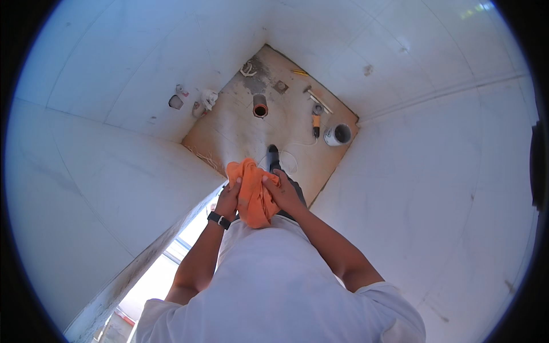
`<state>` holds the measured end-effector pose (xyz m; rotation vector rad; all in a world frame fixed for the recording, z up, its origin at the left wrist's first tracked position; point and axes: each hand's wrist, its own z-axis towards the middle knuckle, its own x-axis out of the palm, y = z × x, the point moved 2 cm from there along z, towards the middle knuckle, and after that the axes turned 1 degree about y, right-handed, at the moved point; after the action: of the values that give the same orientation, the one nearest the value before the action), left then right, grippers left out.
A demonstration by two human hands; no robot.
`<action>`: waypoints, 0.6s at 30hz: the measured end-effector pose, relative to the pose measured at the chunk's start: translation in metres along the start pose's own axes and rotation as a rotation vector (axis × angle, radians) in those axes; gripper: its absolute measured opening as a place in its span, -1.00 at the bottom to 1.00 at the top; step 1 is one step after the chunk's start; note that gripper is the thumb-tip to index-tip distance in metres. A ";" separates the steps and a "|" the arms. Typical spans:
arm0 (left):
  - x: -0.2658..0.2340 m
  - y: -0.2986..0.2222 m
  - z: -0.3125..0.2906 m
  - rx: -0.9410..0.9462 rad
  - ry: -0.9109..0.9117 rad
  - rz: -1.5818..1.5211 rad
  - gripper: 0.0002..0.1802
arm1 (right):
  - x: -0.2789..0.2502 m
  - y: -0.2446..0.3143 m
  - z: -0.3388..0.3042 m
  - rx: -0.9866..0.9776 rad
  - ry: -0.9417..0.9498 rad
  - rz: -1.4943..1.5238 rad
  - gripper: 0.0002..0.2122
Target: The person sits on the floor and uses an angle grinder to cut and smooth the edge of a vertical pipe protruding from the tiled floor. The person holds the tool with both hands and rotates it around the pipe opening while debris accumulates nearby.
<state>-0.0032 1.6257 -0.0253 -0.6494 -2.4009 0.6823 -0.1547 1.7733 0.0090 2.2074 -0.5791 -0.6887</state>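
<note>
A crumpled orange cloth [251, 194] is bunched up in front of my waist, with a few darker smudges on it. My left hand [229, 198], a dark watch on its wrist, grips the cloth's left side. On the other side my right hand [281, 191] is closed on the cloth, its thumb lying over the folds. The fingertips of both hands are partly hidden behind the fabric. Below the cloth, a dark shoe [273, 152] stands on the dusty floor.
Ahead, an open reddish pipe end [260, 110] sticks up from the floor. To its right lie an orange and black power tool [316, 124] with a pale cord, a hammer [313, 96] and a bucket [337, 135]. White walls [412, 171] close in around; a bright doorway [166, 266] opens at lower left.
</note>
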 end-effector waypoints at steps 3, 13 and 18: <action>0.004 -0.017 0.032 -0.003 -0.269 -0.030 -0.18 | -0.004 0.014 0.052 0.137 0.102 0.214 -0.07; 0.064 -0.060 0.227 -0.145 -0.541 -0.033 -0.18 | -0.067 0.088 0.237 -0.292 0.591 0.479 -0.14; 0.097 -0.033 0.377 -0.358 -0.050 -0.428 -0.42 | -0.091 0.020 0.385 0.331 0.528 0.737 -0.22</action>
<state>-0.3169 1.5357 -0.2396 -0.2338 -2.6125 0.0913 -0.4695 1.6161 -0.1732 2.1035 -1.1790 0.3832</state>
